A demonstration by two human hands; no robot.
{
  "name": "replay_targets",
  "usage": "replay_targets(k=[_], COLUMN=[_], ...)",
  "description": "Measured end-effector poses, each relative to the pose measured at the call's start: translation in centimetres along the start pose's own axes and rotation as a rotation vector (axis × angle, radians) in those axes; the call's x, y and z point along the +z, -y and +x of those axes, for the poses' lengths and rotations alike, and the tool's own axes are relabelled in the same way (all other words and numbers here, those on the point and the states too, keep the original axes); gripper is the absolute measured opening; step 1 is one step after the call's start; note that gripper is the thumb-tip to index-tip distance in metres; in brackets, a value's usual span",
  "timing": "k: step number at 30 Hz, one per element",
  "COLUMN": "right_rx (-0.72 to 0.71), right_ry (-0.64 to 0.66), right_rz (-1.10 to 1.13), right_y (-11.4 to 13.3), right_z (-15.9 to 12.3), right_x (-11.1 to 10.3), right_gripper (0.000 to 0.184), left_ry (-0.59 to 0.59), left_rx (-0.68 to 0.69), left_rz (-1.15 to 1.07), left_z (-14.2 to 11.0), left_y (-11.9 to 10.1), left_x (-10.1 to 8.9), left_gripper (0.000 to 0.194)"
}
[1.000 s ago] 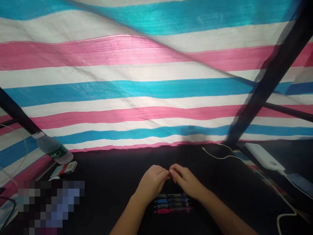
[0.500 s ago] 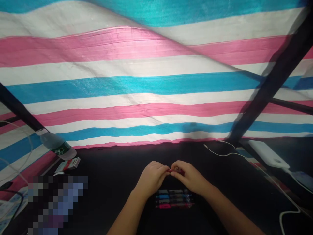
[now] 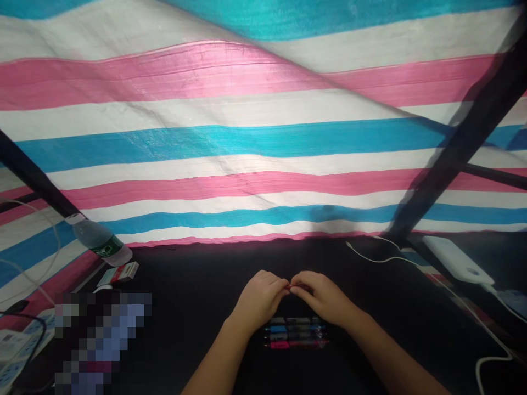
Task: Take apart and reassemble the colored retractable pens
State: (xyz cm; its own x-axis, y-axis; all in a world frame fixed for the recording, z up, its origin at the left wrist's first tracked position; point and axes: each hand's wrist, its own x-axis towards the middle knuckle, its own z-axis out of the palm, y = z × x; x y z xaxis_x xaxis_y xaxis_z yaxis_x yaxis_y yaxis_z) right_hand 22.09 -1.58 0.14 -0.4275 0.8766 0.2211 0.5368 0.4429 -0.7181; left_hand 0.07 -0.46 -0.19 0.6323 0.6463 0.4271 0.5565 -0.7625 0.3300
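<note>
My left hand (image 3: 263, 299) and my right hand (image 3: 319, 293) meet fingertip to fingertip above the black tabletop. Both are closed in a pinch on a slim red pen (image 3: 290, 286). Only a short red stretch of it shows between the fingers; the rest is covered by my hands. Just below, between my forearms, several pens (image 3: 296, 330) lie side by side in a row, with blue, dark and pink parts.
At the left stand a water bottle (image 3: 101, 241), a small box (image 3: 118, 273) and a blurred-out patch. A white power bank (image 3: 457, 260) with a white cable (image 3: 457, 310) lies at the right. A striped sheet (image 3: 247, 142) hangs behind the black tabletop (image 3: 185, 307).
My hands keep their pinch on the red pen, with the fingertips slightly closer together and less red showing. The whole view has shifted a little; the row of pens looks unchanged.
</note>
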Motion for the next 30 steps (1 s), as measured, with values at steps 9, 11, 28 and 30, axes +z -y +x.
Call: replay_targets(k=[9, 11, 28, 30], right_rx=[0.070, 0.031, 0.060, 0.124], right_ry=[0.015, -0.014, 0.069, 0.111], right_rz=[0.069, 0.013, 0.024, 0.111], right_y=[-0.13, -0.09, -0.27, -0.44], right_z=[-0.18, -0.15, 0.01, 0.05], right_x=[0.24, -0.01, -0.02, 0.31], right_gripper=[0.014, 0.012, 0.037, 0.047], left_ry=[0.005, 0.005, 0.022, 0.002], left_rx=[0.022, 0.006, 0.010, 0.044], left_rz=[0.016, 0.014, -0.003, -0.008], left_z=[0.02, -0.02, -0.03, 0.04], left_y=[-0.05, -0.05, -0.16, -0.30], left_x=[0.10, 0.07, 0.17, 0.20], left_gripper=[0.014, 0.014, 0.013, 0.014])
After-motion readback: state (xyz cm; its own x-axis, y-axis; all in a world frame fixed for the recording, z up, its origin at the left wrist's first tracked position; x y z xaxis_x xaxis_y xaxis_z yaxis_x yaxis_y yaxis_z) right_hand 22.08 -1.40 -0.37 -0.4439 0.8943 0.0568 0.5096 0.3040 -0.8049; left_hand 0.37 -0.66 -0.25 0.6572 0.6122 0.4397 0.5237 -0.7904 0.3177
